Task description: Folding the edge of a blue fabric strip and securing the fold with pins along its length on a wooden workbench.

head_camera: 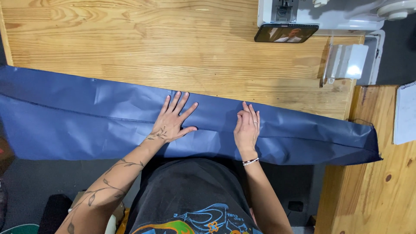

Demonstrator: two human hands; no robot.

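Both hands rest flat on a long strip of dark blue fabric [86,125] laid across the near edge of the wooden table [130,43].

Left hand [173,123]: palm down, fingers spread wide apart, thumb out to the side. The fingertips reach almost to the far edge of the cloth. It grips nothing; it only presses.

Right hand [247,128]: palm down, fingers together and pointing away from the person, tips just short of the far edge. It holds nothing either. A bead bracelet [250,161] sits at the wrist.

Progress, as a judgement: a stitched seam line [78,113] runs along the cloth out beyond the left hand's little finger, so at least one seam looks finished. Between and under the two hands the cloth appears folded over and is being smoothed or creased flat. Beyond the right hand's outer side the strip is wrinkled and its end bunches. I would say flattening is only partly done. The fabric is not under the needle.

Orientation: the strip's long axis runs left to right, crosswise to the fingers. One end goes out of view past the left hand; the other ends past the right hand, over a second wooden surface [372,190]. The near edge hangs off the table towards the person's lap.

Beyond the right fingertips, well apart: a white sewing machine [329,15], with a dark phone [286,33] leaning against it.
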